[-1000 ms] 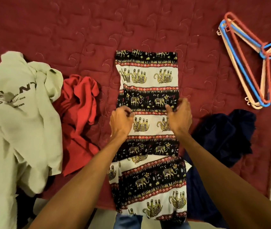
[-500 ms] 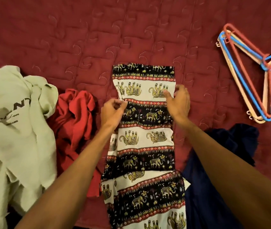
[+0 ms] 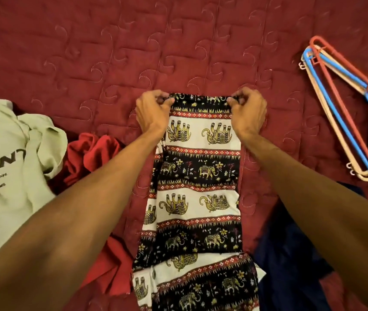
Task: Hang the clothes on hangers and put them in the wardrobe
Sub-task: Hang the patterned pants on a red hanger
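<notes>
the elephant-print garment (image 3: 198, 176) lies lengthwise down the middle of the dark red quilted bedspread (image 3: 111, 52), flat and folded into a narrow strip, its far end pointing away from the person and its near end running off the bottom edge of the view. the left hand (image 3: 152, 113) pinches the far left corner of that end, fingers curled round the black hem, and the right hand (image 3: 249, 113) pinches the far right corner the same way, so both hands have cloth between thumb and fingers. both forearms reach in over the cloth from the bottom corners. the stack of plastic hangers (image 3: 344, 108), red, blue and cream, lies on the bedspread well apart to the right, untouched. a pale green printed shirt (image 3: 10, 164) sits crumpled at the left edge, a red garment (image 3: 89, 158) just beside it, and a dark navy garment (image 3: 290, 265) lies to the right of the print cloth near the bottom.
</notes>
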